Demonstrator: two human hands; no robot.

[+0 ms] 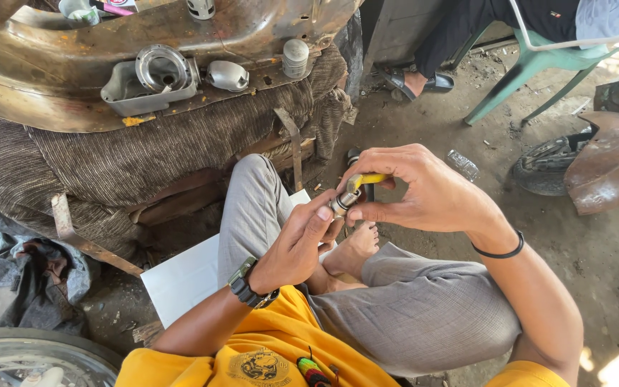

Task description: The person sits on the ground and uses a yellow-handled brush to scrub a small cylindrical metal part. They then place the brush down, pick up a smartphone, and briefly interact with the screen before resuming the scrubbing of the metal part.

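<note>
My left hand (299, 244) pinches a small silver cylindrical metal part (341, 204) between thumb and fingers, in front of my chest. My right hand (417, 190) grips a yellow-handled tool (367, 180) whose tip meets that metal part. Both hands are together above my crossed legs in grey trousers (410, 308). A black watch sits on my left wrist, a black band on my right. My bare foot (352, 247) shows just below the hands.
A rusty metal body panel (51, 72) with grey fittings lies on a striped brown cushion (145, 158). A white sheet (188, 276) lies on the dirt floor. Another person's leg and sandal (424, 79) and a green plastic chair (531, 68) are at the back right. A scooter wheel with rusty fender (596, 165) stands right.
</note>
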